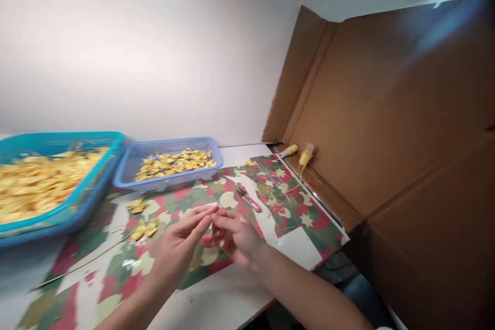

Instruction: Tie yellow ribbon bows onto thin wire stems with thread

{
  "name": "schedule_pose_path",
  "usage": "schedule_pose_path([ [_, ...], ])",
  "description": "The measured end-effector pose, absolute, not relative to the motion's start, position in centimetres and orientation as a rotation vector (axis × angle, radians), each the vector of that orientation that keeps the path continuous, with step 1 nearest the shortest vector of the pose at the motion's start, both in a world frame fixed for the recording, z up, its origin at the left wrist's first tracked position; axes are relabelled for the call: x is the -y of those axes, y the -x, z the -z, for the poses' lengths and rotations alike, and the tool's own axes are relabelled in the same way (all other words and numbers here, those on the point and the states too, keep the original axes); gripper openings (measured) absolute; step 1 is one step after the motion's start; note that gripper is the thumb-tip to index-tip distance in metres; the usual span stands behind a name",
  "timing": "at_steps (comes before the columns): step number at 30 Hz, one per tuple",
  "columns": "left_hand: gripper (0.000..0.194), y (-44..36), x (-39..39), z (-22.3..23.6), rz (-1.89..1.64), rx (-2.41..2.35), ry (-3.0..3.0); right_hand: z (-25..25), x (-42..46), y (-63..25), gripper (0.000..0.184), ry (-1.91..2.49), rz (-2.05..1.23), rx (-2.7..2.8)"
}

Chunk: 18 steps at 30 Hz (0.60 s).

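Observation:
My left hand (187,234) and my right hand (237,237) meet fingertip to fingertip above the patterned sheet. Both are closed in a pinch, and whatever sits between the fingertips is too small or too hidden to make out. Left of my hands lies a yellow artificial flower (144,229) on a long thin stem (87,257). Just behind it rests a small cluster of yellow petals (136,205). Pink-handled thread snips (249,200) lie on the sheet beyond my right hand.
A blue basket (166,184) of small yellow pieces stands against the wall. Left of it, a larger turquoise basket (96,165) holds more yellow pieces. A tall cardboard sheet (386,113) rises along the right edge, with two yellow-and-white glue bottles (307,155) at its foot. Golden bits (270,196) are scattered near the snips.

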<state>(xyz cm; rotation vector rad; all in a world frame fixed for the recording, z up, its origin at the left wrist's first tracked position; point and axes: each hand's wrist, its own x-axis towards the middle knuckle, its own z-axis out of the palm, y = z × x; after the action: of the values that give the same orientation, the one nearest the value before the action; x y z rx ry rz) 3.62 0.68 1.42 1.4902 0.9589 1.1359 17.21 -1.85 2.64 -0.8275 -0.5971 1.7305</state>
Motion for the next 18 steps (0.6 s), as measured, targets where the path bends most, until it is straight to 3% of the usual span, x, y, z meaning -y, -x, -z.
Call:
schedule_pose_path([
  [9, 0.026, 2.4, -2.5, -1.0, -1.309, -0.997, -0.865, -2.3, -1.6, -11.5, 0.03, 0.883, -1.997, 0.686],
  [18, 0.016, 6.0, -4.1, -2.7, -1.426, -0.575, -0.452, -0.6, 0.3, -17.4, 0.023, 1.16, -2.231, 1.041],
])
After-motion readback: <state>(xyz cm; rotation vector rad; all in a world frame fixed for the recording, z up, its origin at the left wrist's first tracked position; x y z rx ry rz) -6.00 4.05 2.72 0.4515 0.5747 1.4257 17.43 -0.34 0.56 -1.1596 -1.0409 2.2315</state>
